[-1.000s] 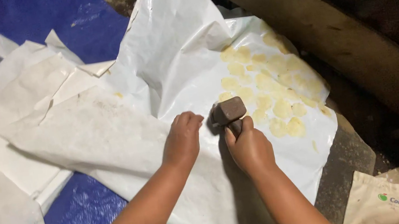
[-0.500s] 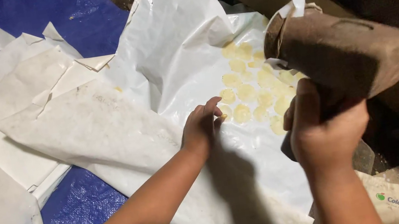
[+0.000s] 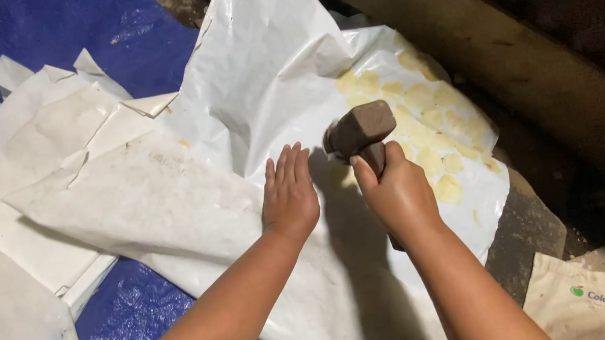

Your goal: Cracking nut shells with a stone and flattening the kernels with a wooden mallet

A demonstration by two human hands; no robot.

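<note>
Nearest the person, the two forearms reach out over a big white sheet (image 3: 187, 204) spread on the floor; the left hand (image 3: 289, 196) lies flat on it, fingers straight and close together, palm down, which looks meant to pin the sheet so it does not slide or bunch; the right hand (image 3: 399, 195) is curled tight round the handle of a brown mallet (image 3: 361, 130), fist closed, the handle running down past the wrist so the heavy head sits just above and ahead of the knuckles; the head hangs over the sheet just right of the left fingertips, near enough that the flat hand keeps clear by staying to the side. Beyond the mallet a patch of pale yellow lumps (image 3: 434, 133) shows through the sheet, flattened and scattered, lying under the covering, I judge, so they stay put when struck; the sheet's far edge is folded up in a peak. Left of it more white paper (image 3: 33, 156) overlaps on a blue tarp (image 3: 14, 37); at the far right runs a wooden beam (image 3: 510, 48), and a cloth bag (image 3: 583, 303) lies in the near right corner.
</note>
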